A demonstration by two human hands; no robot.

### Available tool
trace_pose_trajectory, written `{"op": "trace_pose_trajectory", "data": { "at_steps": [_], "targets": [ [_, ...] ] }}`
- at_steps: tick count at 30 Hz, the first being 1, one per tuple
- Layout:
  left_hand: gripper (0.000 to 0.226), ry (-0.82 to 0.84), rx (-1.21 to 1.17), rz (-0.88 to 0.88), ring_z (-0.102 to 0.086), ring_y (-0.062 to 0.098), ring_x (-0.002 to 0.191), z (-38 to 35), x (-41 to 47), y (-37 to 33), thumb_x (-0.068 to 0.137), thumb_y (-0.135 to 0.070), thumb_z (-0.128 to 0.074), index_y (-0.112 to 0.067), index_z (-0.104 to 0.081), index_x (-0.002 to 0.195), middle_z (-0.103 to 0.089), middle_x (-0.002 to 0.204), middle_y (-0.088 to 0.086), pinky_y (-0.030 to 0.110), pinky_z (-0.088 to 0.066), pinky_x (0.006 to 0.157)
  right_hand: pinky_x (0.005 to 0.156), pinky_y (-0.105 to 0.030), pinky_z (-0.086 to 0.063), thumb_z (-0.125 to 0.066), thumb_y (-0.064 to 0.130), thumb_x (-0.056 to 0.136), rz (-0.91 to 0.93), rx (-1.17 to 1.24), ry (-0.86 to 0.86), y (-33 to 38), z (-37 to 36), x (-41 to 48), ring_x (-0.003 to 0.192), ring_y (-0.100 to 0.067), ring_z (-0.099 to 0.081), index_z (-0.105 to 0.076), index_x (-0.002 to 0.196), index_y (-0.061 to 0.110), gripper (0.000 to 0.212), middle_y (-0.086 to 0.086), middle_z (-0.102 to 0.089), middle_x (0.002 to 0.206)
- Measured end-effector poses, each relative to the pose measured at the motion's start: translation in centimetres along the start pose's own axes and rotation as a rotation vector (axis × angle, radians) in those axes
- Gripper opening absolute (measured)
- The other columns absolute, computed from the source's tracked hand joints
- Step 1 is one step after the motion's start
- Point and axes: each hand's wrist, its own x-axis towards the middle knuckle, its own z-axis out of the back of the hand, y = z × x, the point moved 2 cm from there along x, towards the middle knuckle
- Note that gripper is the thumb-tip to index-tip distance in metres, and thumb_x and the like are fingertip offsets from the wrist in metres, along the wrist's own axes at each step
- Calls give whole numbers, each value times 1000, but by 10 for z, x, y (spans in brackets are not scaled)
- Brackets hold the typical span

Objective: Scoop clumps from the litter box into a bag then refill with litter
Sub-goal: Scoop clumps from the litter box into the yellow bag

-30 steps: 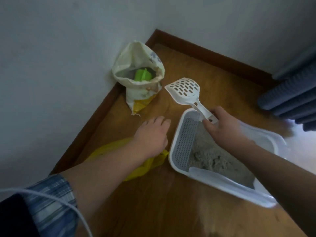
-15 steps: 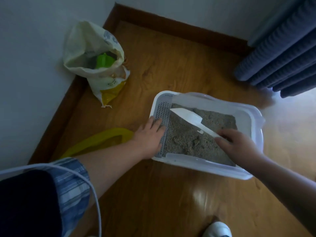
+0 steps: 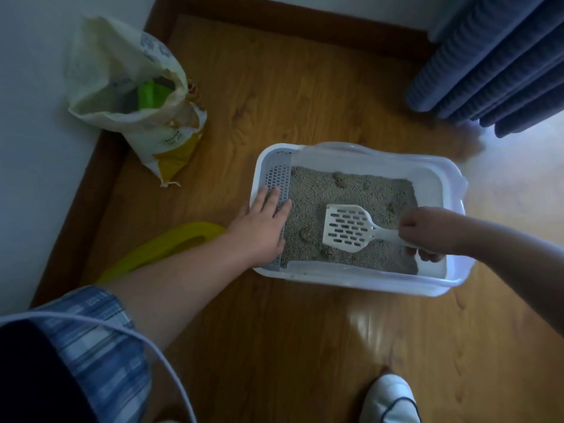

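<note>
The floor (image 3: pixel 305 346) is brown wood with dark lines in it. A blue curtain (image 3: pixel 488 56) with deep folds hangs down to the floor. Far to the left of the curtain is a plain white wall (image 3: pixel 36 178). Another white wall (image 3: pixel 335 7) starts just left of the curtain, and the 2 walls meet in a corner. A dark brown board (image 3: pixel 100 166) runs along the bottom of both walls. Just below the curtain, bright daylight (image 3: pixel 518 184) lies on the floor. Well below the curtain, a small shiny spot (image 3: pixel 363 325) glows on the wood.
</note>
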Motion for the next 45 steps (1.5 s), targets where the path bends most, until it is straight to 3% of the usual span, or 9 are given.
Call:
{"op": "trace_pose_trajectory", "data": {
  "at_steps": [4,12,17,22,34,39,45],
  "targets": [
    [81,-31,-21,-24,21,29,150,-6,-3,3,99,-44,-45,-22,6,158,19,165,9,55,-9,122,44,-25,-47,-62,30,95,-14,-98,7,-1,5,14,40,-18,-54,-64,76,4,32,-6,-68,56],
    [83,-125,-63,-52,8,28,153,-4,-3,7,95,-47,-56,-19,-12,158,-1,167,9,53,-16,122,41,-22,-45,-61,33,92,-84,-124,-34,-3,2,19,40,-21,-55,-71,75,-2,40,-11,-69,56],
    [92,-73,-60,-84,11,24,153,-4,-9,15,92,-50,-62,-18,-7,159,4,167,4,47,-13,124,43,-22,-47,-59,33,95,-35,-141,-4,9,-17,27,38,-16,-56,-73,76,5,37,-7,-70,57],
    [94,-56,-65,-78,13,22,152,-5,-11,16,92,-48,-63,-19,-4,159,7,167,2,45,-11,125,52,-30,-53,-61,37,96,14,-22,44,14,-43,41,43,-17,-54,-70,76,10,34,-6,-68,59],
    [94,-59,-141,-56,11,18,153,-3,-11,15,88,-45,-68,-22,-10,159,4,167,-2,42,-12,122,49,-26,-49,-57,40,98,121,101,95,49,-70,68,46,-17,-53,-65,74,8,41,-5,-61,59],
    [95,-64,-128,-50,10,19,153,-2,-9,14,88,-45,-68,-21,-11,159,4,167,-1,44,-13,123,50,-27,-52,-61,48,94,172,107,19,59,-78,67,51,-16,-59,-67,81,5,45,-6,-66,64],
    [94,-40,-92,-44,11,22,153,0,-9,11,90,-44,-67,-19,-9,159,4,167,2,46,-14,124,51,-29,-50,-66,52,89,215,172,-30,40,-68,59,47,-14,-56,-68,75,13,41,-1,-64,57]
  ]
}}
